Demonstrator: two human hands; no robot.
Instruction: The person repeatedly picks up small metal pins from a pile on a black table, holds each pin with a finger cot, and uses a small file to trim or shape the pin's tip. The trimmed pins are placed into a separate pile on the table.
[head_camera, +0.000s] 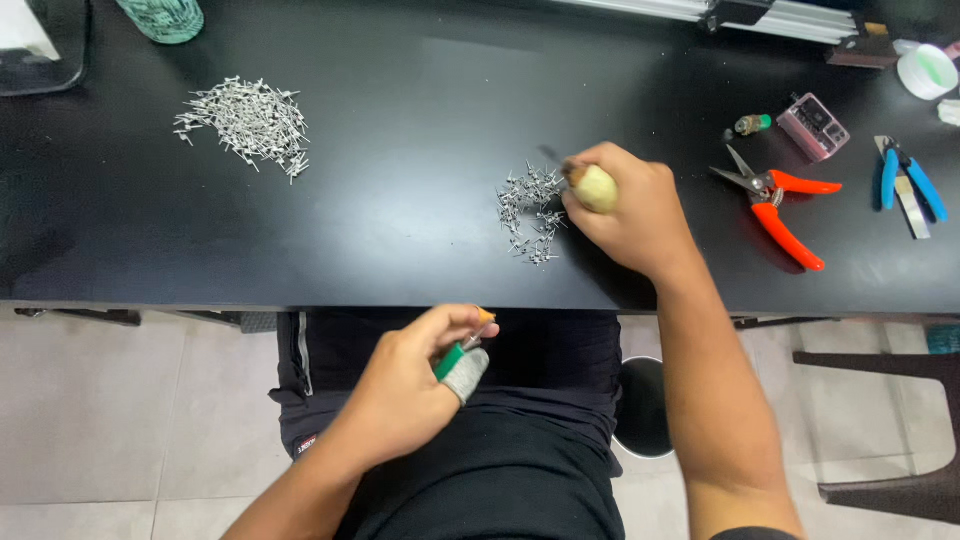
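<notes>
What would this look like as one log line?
left hand: holds green-handled tool | right hand: at small metal parts pile | black table

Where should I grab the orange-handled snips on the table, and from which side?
Take the orange-handled snips by the two orange handles, which splay toward the table's near right. Come from that near-right side, fingers closing across both handles. The metal blades point up-left toward the right hand, so avoid that end.

Black table (400, 90), silver pins (245, 120), orange-handled snips (785, 205), blue-handled pliers (905, 180), teal cup (165, 18).
</notes>
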